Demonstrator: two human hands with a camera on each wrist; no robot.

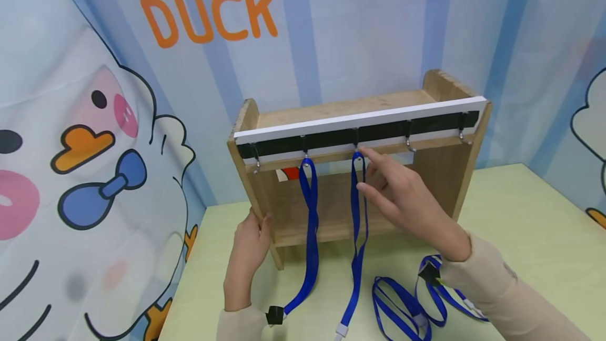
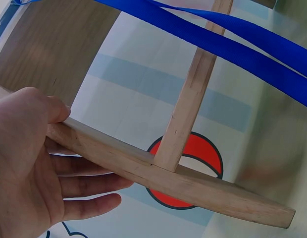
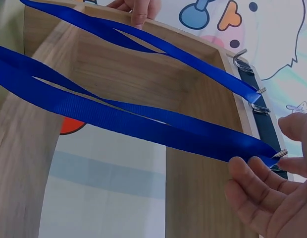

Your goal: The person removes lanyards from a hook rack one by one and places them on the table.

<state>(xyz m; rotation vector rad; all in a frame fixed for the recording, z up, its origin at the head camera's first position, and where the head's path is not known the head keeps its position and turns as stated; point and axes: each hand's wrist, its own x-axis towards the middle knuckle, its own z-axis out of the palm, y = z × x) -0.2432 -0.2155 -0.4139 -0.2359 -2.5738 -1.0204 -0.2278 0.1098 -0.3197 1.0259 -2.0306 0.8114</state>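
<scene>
A wooden rack (image 1: 374, 233) stands upright, with a row of metal hooks on the black strip (image 1: 329, 138) along its top front. My left hand (image 1: 248, 243) grips its left side panel, thumb inside and fingers outside, as the left wrist view (image 2: 25, 163) also shows. One blue lanyard (image 1: 311, 225) hangs from the second hook from the left. Another blue lanyard (image 1: 355, 236) hangs by its loop from the middle hook. Beside that hook is my right hand (image 1: 409, 196); its index fingertip touches the loop's top, while the thumb stands apart from the strap.
More blue lanyard (image 1: 402, 304) lies loosely coiled on the pale green table (image 1: 530, 236), partly under my right forearm. A black clip (image 1: 275, 315) ends the left hanging lanyard. Behind the rack is a striped cloth (image 1: 360, 30) with duck pictures.
</scene>
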